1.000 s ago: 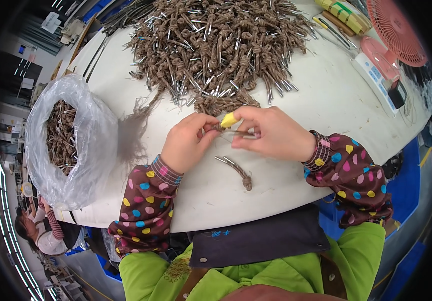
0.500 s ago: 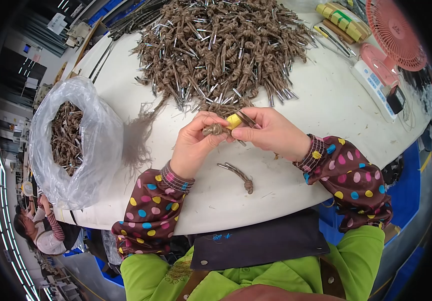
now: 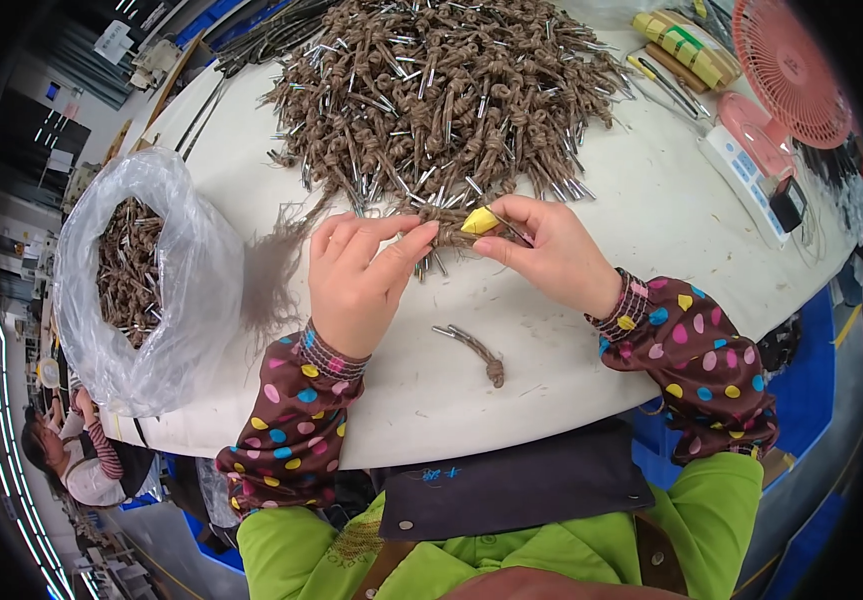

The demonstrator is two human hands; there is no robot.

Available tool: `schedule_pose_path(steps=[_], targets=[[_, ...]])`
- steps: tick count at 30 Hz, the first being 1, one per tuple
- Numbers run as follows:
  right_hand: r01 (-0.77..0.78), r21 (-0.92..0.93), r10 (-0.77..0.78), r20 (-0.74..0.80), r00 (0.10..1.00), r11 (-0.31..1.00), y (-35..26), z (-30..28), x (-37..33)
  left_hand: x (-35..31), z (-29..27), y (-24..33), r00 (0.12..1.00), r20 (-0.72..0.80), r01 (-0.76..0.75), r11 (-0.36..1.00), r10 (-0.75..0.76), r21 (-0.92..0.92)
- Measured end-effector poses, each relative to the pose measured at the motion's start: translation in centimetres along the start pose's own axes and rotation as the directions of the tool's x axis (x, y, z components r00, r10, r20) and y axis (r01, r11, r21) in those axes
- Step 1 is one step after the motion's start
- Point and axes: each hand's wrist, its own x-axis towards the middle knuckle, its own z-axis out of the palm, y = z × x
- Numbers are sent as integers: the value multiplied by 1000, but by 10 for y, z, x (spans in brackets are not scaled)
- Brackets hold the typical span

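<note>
Over the white table (image 3: 571, 390), my left hand (image 3: 356, 290) is at the near edge of a large pile of knotted brown cords (image 3: 451, 110) with metal tips. Its thumb and forefinger pinch a knotted cord (image 3: 441, 215), partly hidden among the others. My right hand (image 3: 563, 258) is closed around a small tool (image 3: 478, 221) with a yellow-wrapped part and a dark metal part; its exact kind is unclear. The tool is close beside the cord. Nearer to me, a single knotted cord (image 3: 489, 366) lies alone, its two metal tips pointing left.
A clear plastic bag (image 3: 206, 280) of similar cords stands at the left, beside loose brown fibres (image 3: 276, 265). At the right are a pink fan (image 3: 791, 70), a white power strip (image 3: 736, 180) and a yellow-wrapped bundle (image 3: 686, 48). Another person (image 3: 91, 465) sits far left.
My left hand has moved left and forward to the pile's edge, away from the knotted cord it held. My right hand stays near its place, still with the tool.
</note>
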Motion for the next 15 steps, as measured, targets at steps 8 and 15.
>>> schedule_pose_path(steps=[8,15], targets=[[9,76,-9,-6,1000,997,4,3,0,-5,9,-7,998,-11,53,994,-54,-93],[-285,421,235,167,958,861,-4,5,-4,-12,17,-2,992,-3,118,956,-123,-270]])
